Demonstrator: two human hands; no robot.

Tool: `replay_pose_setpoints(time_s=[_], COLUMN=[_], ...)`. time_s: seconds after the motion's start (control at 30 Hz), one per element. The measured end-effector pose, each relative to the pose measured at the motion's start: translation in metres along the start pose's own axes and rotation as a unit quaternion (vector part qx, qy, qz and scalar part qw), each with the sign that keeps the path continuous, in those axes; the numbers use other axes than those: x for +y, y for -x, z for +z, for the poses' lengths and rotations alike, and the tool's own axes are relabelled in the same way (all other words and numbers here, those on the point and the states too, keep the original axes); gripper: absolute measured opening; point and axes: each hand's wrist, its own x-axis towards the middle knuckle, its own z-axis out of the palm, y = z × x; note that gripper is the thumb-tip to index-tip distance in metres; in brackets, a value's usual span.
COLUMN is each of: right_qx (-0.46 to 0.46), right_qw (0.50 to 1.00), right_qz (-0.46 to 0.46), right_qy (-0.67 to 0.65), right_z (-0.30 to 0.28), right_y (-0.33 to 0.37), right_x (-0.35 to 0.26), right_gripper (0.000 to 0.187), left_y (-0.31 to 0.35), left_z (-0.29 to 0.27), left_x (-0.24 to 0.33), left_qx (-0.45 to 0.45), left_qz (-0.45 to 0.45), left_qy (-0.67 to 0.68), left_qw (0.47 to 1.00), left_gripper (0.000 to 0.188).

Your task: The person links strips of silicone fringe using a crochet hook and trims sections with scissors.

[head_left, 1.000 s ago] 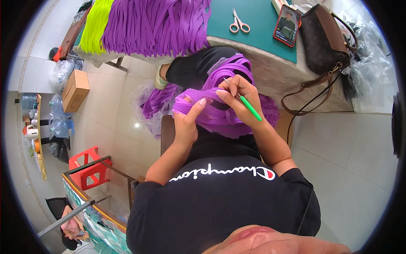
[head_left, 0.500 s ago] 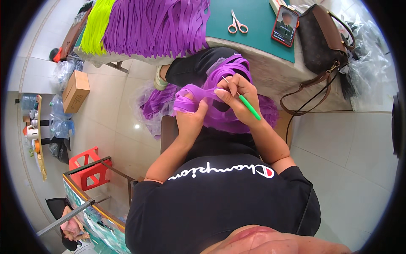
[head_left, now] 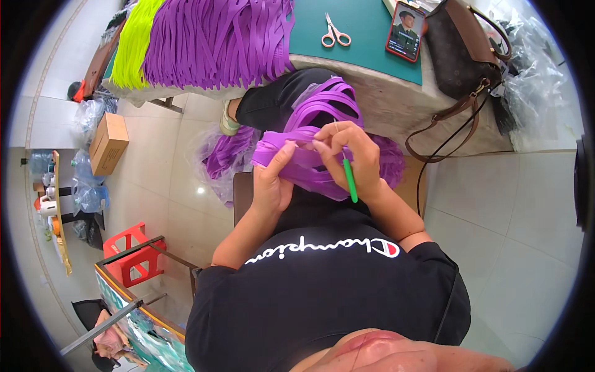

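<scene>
A band of flat purple strips lies folded over my left hand, whose thumb presses on it. My right hand is closed at the band's right end, its thumb and forefinger pinching there. Also in that hand is a thin tool with a green handle; the handle points down toward me, and a slim metal tip shows above the fingers. More looped purple strips rest over my lap and leg, running up to my hands. Exactly what the right fingertips pinch is too small to tell.
On the green-topped table lie hanging purple strips, yellow-green strips, scissors and a phone. A brown handbag is at right. Leftward are a cardboard box and a red stool.
My left hand has turned and its thumb now lies flat across the strips, which have spread wider. In my right hand the green handle has swung to point more straight down.
</scene>
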Motion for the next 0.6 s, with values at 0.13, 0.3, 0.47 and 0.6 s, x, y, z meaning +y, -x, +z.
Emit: replay_pose_setpoints(time_s=[0.13, 0.3, 0.47, 0.6], right_qx=[-0.032, -0.068, -0.140, -0.164], right_qw=[0.999, 0.977, 0.970, 0.977], right_qz=[0.004, 0.099, 0.102, 0.045], right_qy=[-0.031, -0.178, -0.168, -0.126], right_z=[0.000, -0.006, -0.013, -0.010], right_y=[0.002, 0.014, 0.016, 0.010], right_x=[0.004, 0.010, 0.015, 0.014], right_gripper=[0.026, 0.067, 0.062, 0.057], left_y=[-0.003, -0.005, -0.006, -0.006], left_z=[-0.001, 0.000, 0.000, -0.002], left_x=[-0.010, -0.015, -0.015, -0.016], left_qx=[0.027, 0.053, 0.048, 0.033], left_qz=[0.037, 0.068, 0.054, 0.058], left_qy=[-0.030, -0.096, -0.098, -0.104], left_qw=[0.999, 0.992, 0.993, 0.992], left_gripper=[0.014, 0.011, 0.009, 0.008])
